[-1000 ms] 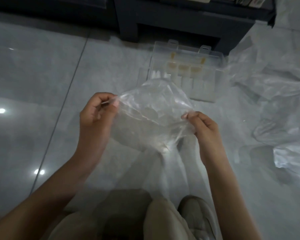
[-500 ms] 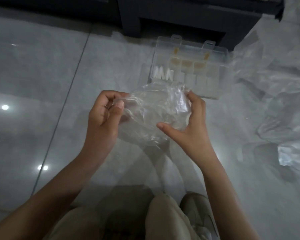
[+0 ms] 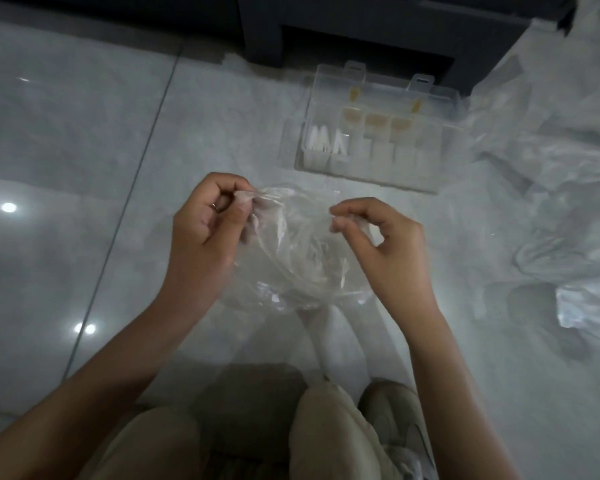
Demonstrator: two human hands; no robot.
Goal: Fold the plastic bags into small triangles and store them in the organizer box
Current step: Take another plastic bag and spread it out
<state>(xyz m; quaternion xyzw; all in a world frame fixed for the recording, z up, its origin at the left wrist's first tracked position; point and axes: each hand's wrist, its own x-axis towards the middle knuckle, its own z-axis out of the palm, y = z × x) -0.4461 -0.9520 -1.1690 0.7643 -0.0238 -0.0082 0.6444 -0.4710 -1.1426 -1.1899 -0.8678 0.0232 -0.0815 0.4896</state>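
Observation:
A crumpled clear plastic bag (image 3: 300, 258) hangs in the air between my hands, above the grey tiled floor. My left hand (image 3: 205, 230) pinches its upper left edge with thumb and fingers. My right hand (image 3: 381, 244) pinches the upper right edge between thumb and forefinger. Beyond the bag, a clear organizer box (image 3: 378, 129) lies open on the floor, its lid flat behind it. Several white folded triangles (image 3: 324, 143) stand in its left compartments, and a few tan pieces (image 3: 373, 121) sit farther back.
A heap of loose clear plastic bags (image 3: 548, 161) covers the floor to the right. Dark furniture (image 3: 361, 26) stands just behind the box. My knees and a shoe (image 3: 399, 431) fill the bottom of the view.
My right hand has let go of its wide grasp over the bag's top and now pinches the right edge. Both hands have dropped lower, away from the box, and the bag is spread between them.

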